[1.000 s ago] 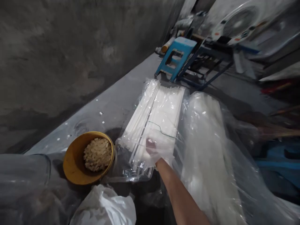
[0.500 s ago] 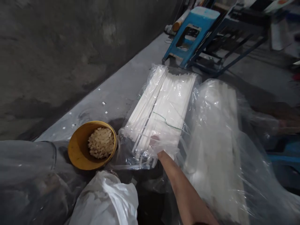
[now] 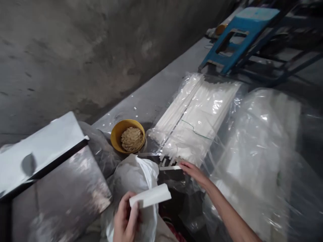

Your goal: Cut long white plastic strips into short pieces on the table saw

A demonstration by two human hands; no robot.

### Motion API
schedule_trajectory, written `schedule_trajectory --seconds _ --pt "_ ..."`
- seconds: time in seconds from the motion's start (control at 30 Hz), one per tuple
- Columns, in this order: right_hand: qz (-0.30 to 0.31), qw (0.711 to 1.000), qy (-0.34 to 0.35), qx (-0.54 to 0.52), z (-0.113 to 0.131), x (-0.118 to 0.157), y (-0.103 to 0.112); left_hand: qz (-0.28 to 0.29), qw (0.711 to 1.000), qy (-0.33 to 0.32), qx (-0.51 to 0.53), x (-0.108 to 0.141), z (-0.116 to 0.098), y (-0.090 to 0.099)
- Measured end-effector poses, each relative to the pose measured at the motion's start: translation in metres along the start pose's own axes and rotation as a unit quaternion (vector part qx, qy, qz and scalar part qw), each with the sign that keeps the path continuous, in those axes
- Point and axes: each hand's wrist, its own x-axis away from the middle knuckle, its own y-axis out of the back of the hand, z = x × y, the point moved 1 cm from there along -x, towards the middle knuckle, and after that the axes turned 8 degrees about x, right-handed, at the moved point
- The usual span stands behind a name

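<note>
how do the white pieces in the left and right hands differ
The left-hand piece looks broad and thick; the right-hand piece looks like a thin strip. The left-hand piece slants up toward picture right; the right-hand piece lies nearly level. The left-hand piece is held near its left end, the right-hand piece at its right end. Both are white and straight.

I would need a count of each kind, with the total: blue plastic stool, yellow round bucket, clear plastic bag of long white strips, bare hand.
Blue plastic stool: 1
Yellow round bucket: 1
Clear plastic bags of long white strips: 2
Bare hands, left and right: 2
Total: 6
</note>
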Motion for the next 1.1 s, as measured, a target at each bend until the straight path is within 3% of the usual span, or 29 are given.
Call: schedule_trajectory --seconds 0.13,0.23,0.33,0.43,0.57,0.7,0.83,0.9,0.97,1.1 --pt "0.094 0.970 0.057 -0.215 0.036 0.089 0.013 0.051 0.996 -0.004 0.071 0.001 -0.015 0.004" --pt "0.151 0.962 0.120 -0.195 0.084 0.130 0.001 0.088 0.992 -0.011 0.088 0.009 -0.025 0.016" --pt "0.176 0.959 0.151 -0.164 0.131 0.143 -0.031 0.094 0.990 -0.030 0.104 0.024 -0.033 0.035" --pt "0.235 0.944 0.175 -0.151 0.171 0.142 -0.070 0.061 0.991 -0.059 0.108 0.038 -0.040 0.065" --pt "0.269 0.933 0.212 -0.111 0.230 0.133 -0.118 0.024 0.992 -0.098 0.076 0.042 -0.054 0.121" --pt "0.264 0.923 0.265 -0.085 0.302 0.115 -0.174 -0.035 0.987 -0.156 0.011 0.014 -0.088 0.189" --pt "0.222 0.925 0.306 -0.031 0.352 0.088 -0.231 -0.121 0.963 -0.177 -0.165 -0.022 -0.115 0.247" --pt "0.159 0.933 0.319 0.050 0.361 0.075 -0.248 -0.179 0.935 -0.198 -0.236 -0.030 -0.117 0.260" --pt "0.090 0.922 0.355 0.128 0.363 0.067 -0.256 -0.206 0.901 -0.230 -0.306 -0.033 -0.110 0.260" --pt "0.031 0.876 0.433 0.211 0.359 0.065 -0.259 -0.187 0.803 -0.292 -0.485 -0.039 -0.092 0.242"
